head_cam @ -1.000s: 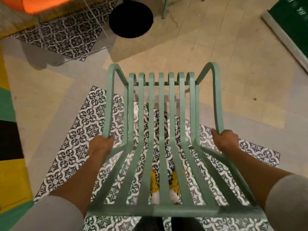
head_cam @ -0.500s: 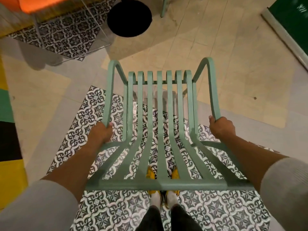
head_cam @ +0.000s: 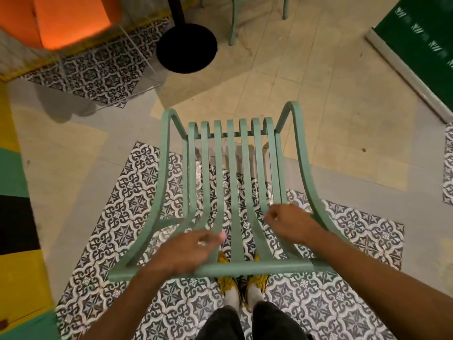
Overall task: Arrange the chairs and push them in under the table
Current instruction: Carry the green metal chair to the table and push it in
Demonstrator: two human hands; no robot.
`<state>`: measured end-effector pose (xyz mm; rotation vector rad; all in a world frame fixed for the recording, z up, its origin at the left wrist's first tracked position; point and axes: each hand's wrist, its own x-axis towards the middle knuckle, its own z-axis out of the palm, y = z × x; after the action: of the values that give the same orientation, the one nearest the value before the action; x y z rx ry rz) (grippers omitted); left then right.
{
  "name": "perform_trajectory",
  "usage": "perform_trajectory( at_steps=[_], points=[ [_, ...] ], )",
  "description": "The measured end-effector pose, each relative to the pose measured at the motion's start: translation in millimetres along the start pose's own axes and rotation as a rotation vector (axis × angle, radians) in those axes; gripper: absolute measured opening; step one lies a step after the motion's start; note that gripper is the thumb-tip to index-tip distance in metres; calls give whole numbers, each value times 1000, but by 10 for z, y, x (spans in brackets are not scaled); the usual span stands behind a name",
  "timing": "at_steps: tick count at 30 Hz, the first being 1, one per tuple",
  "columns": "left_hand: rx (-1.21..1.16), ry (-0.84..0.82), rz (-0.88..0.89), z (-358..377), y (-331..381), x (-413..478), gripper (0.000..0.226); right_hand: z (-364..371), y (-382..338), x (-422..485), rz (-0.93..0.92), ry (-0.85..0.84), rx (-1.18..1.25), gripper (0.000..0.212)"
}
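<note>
At far left an orange seat (head_cam: 71, 20) stands apart, and the black table base (head_cam: 186, 49) sits ahead of the green slatted chair (head_cam: 232, 192), which stands on patterned tiles, well short of it (so the push is judged not yet done). The left hand (head_cam: 188, 249) hovers loosely curled over the backrest slats, gripping nothing. The right hand (head_cam: 285, 220), further right, is curled above the slats; whether it grips one, I cannot tell.

A single head-worn wide-angle camera looked steeply down and forward, close above the green chair (head_cam: 232, 192), both forearms and the patterned floor (head_cam: 127, 212).
</note>
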<state>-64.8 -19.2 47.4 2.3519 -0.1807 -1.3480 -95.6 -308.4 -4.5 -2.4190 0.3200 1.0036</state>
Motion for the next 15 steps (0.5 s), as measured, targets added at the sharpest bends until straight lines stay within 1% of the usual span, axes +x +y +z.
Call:
perform_trajectory(
  at_steps=[1,2,3,4,7,8,9,11,12,13,15],
  points=[
    [117,44,50,96,50,-123,93,16,-60,-184,-65,-53,21,30],
    [225,121,103,179,85,-214,99,45,-101,-362,-117,-65,12,37],
    [300,183,155,234,106,-265,102,75,-118,-536,-151,-31,-12,46],
    [346,194,191,262,114,-296,104,93,-120,-713,-168,36,-35,55],
    [452,75,265,251,72,-265,113,145,-99,-1078,-191,224,-146,72],
    [507,66,284,229,54,-253,109,162,-115,-1138,-197,269,-183,74],
    [551,92,310,243,37,-216,97,198,-115,-1142,-197,310,-217,74],
    [592,184,361,273,20,-198,62,254,-153,-1107,-154,375,-305,74],
    [599,218,354,290,18,-200,52,275,-174,-1072,-123,391,-352,74],
    [607,241,333,296,25,-214,48,287,-197,-1050,-96,396,-380,74],
    [625,277,310,295,50,-226,48,291,-202,-1012,-77,400,-378,71]
  ],
)
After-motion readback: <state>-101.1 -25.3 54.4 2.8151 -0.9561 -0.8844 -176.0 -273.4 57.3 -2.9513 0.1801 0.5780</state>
